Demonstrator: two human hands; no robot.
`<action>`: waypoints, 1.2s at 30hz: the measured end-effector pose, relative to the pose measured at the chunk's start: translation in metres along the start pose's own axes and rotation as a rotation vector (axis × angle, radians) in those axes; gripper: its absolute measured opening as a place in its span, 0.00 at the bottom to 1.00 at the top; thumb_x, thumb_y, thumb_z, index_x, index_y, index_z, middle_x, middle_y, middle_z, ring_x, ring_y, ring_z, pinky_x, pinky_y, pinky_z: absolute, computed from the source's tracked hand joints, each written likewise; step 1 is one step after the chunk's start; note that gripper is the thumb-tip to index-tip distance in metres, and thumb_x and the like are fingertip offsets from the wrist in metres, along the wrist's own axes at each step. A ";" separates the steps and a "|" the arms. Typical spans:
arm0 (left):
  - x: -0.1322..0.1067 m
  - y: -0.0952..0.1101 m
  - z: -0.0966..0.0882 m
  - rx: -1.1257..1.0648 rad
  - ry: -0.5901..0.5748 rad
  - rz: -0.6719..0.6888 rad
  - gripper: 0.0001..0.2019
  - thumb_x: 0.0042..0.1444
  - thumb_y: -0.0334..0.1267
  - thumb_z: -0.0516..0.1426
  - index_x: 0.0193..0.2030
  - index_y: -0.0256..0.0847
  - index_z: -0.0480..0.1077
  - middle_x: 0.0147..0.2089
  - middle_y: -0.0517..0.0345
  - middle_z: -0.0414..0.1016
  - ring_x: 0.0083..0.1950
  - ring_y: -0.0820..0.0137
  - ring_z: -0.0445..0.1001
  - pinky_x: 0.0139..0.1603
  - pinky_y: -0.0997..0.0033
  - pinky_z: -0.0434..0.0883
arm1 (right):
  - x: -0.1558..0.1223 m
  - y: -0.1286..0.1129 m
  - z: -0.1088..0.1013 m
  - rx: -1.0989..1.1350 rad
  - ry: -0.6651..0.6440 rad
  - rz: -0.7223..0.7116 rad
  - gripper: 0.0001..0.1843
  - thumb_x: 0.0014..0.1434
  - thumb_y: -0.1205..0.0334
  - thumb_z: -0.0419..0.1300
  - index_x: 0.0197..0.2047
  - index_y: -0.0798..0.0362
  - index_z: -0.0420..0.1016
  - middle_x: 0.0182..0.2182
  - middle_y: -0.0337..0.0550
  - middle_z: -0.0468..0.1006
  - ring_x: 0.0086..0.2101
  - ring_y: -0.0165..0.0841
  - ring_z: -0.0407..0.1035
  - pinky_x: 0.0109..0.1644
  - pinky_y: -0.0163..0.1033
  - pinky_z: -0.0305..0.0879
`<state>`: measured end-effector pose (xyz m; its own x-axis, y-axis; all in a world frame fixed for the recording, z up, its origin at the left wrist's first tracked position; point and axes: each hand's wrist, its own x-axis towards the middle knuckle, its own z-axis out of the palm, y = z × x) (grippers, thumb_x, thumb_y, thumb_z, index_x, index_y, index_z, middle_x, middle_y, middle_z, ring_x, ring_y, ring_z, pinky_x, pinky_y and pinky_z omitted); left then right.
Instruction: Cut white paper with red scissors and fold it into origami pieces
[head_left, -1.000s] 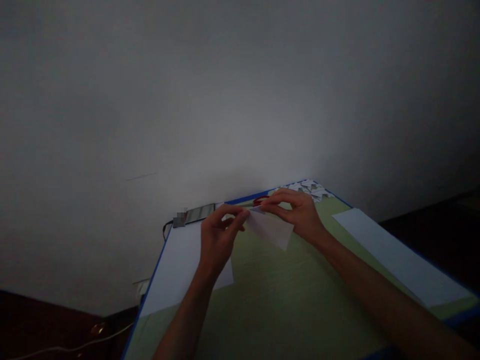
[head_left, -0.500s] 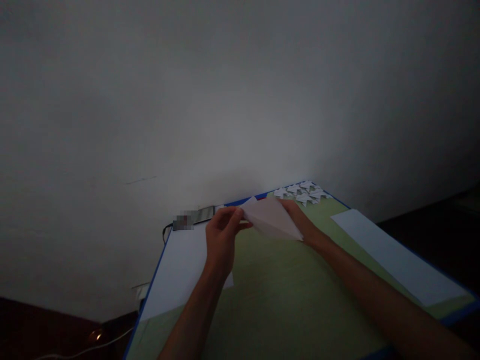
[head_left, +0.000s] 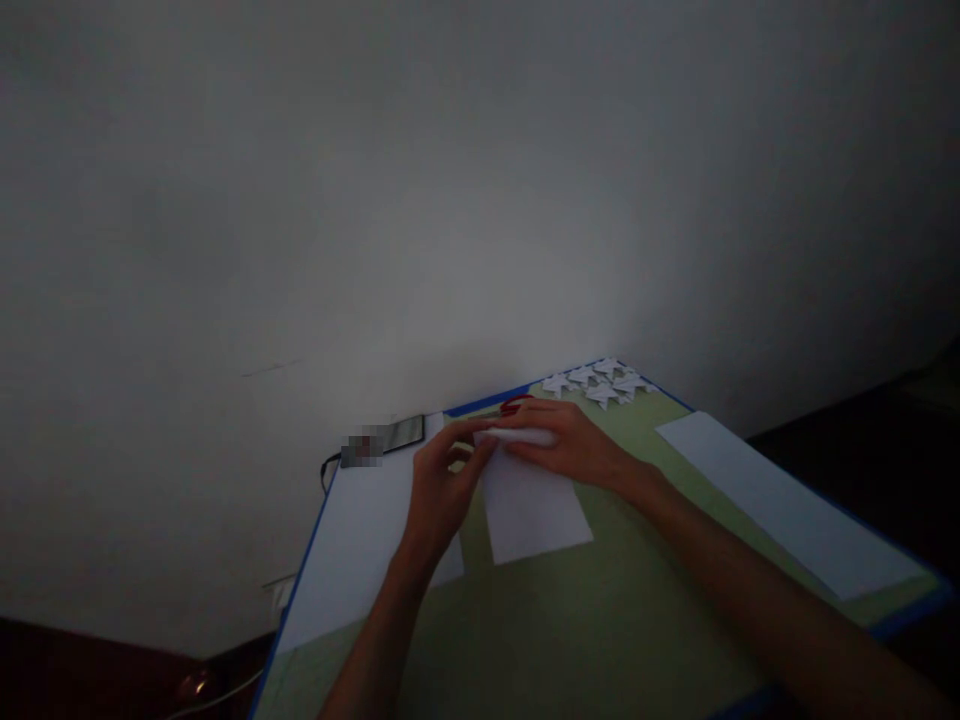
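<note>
A white sheet of paper (head_left: pixel 536 515) hangs down between my hands over the green tabletop, its upper edge bent over into a fold. My left hand (head_left: pixel 450 470) pinches the fold's left end between thumb and fingers. On the right, my right hand (head_left: pixel 574 440) grips the same folded edge, thumb below and fingers above. Just behind the hands lies something with red handles (head_left: pixel 516 404), probably scissors, partly hidden by my right hand.
Several folded white paper stars (head_left: pixel 604 393) lie at the table's far right corner. White paper sheets (head_left: pixel 360 540) cover the left side, with a phone-like device (head_left: pixel 405 432) and cable at their back. A long white strip (head_left: pixel 780 510) lies along the right edge. A wall stands behind.
The paper has turned from a slanted, raised position to hanging toward me, with its top edge now folded. My right hand has come round to the front, and the red handles show behind.
</note>
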<state>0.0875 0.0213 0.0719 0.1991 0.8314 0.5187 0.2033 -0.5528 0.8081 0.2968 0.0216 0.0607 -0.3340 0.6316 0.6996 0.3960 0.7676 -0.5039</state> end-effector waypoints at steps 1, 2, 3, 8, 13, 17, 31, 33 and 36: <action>0.001 -0.001 0.000 -0.021 0.014 -0.006 0.08 0.57 0.42 0.67 0.42 0.43 0.81 0.38 0.56 0.81 0.35 0.69 0.77 0.36 0.71 0.77 | 0.000 0.000 -0.001 0.019 0.007 0.047 0.24 0.63 0.64 0.67 0.61 0.38 0.77 0.52 0.43 0.83 0.53 0.41 0.76 0.62 0.53 0.68; 0.001 -0.002 -0.001 -0.050 0.034 -0.016 0.09 0.57 0.42 0.67 0.42 0.43 0.80 0.36 0.57 0.81 0.35 0.70 0.77 0.35 0.71 0.78 | 0.000 0.000 -0.002 0.044 0.020 0.106 0.28 0.62 0.64 0.68 0.64 0.39 0.74 0.53 0.43 0.82 0.52 0.41 0.76 0.61 0.53 0.69; 0.002 -0.003 -0.001 -0.081 0.054 -0.028 0.09 0.56 0.42 0.68 0.42 0.42 0.79 0.36 0.57 0.80 0.35 0.69 0.78 0.35 0.70 0.79 | 0.000 0.001 -0.003 0.075 0.040 0.172 0.32 0.61 0.63 0.69 0.67 0.39 0.71 0.52 0.44 0.82 0.51 0.40 0.77 0.59 0.52 0.71; 0.001 -0.006 -0.003 -0.088 0.073 -0.040 0.11 0.56 0.44 0.68 0.41 0.42 0.74 0.40 0.55 0.81 0.43 0.64 0.81 0.39 0.66 0.81 | 0.003 0.004 -0.008 0.151 0.154 0.337 0.19 0.60 0.58 0.70 0.54 0.50 0.78 0.41 0.44 0.83 0.37 0.35 0.76 0.40 0.40 0.72; -0.002 -0.002 -0.003 0.249 -0.004 0.205 0.10 0.59 0.40 0.66 0.47 0.43 0.78 0.44 0.53 0.83 0.44 0.64 0.81 0.48 0.61 0.78 | 0.005 -0.002 -0.007 0.068 0.108 0.298 0.13 0.60 0.60 0.69 0.49 0.52 0.81 0.39 0.43 0.84 0.34 0.34 0.74 0.37 0.38 0.68; -0.002 0.003 0.001 0.316 -0.006 0.347 0.11 0.62 0.38 0.65 0.51 0.43 0.79 0.46 0.51 0.84 0.46 0.63 0.81 0.49 0.61 0.77 | 0.004 -0.006 -0.003 0.038 0.067 0.183 0.17 0.60 0.64 0.69 0.53 0.48 0.82 0.48 0.45 0.85 0.44 0.38 0.77 0.47 0.43 0.71; -0.003 -0.002 0.001 0.382 0.206 0.410 0.10 0.62 0.36 0.65 0.49 0.39 0.77 0.43 0.55 0.85 0.38 0.70 0.82 0.42 0.70 0.80 | 0.007 -0.025 -0.007 0.350 0.117 0.321 0.17 0.64 0.53 0.64 0.51 0.52 0.85 0.41 0.47 0.86 0.38 0.35 0.78 0.43 0.40 0.74; -0.003 -0.001 0.001 0.387 0.230 0.405 0.10 0.62 0.35 0.65 0.50 0.39 0.77 0.43 0.55 0.85 0.38 0.70 0.83 0.42 0.70 0.81 | 0.008 -0.025 -0.008 0.375 0.128 0.325 0.15 0.66 0.55 0.61 0.48 0.50 0.86 0.39 0.45 0.86 0.37 0.35 0.77 0.42 0.40 0.75; -0.004 -0.001 0.002 0.389 0.254 0.398 0.11 0.63 0.35 0.65 0.51 0.39 0.77 0.44 0.55 0.85 0.39 0.71 0.83 0.42 0.70 0.81 | 0.008 -0.023 -0.007 0.426 0.132 0.314 0.13 0.65 0.58 0.62 0.47 0.48 0.87 0.37 0.43 0.86 0.37 0.34 0.77 0.43 0.40 0.75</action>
<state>0.0882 0.0183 0.0688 0.1062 0.5176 0.8490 0.5052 -0.7635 0.4022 0.2908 0.0083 0.0814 -0.1344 0.8395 0.5264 0.0683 0.5379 -0.8403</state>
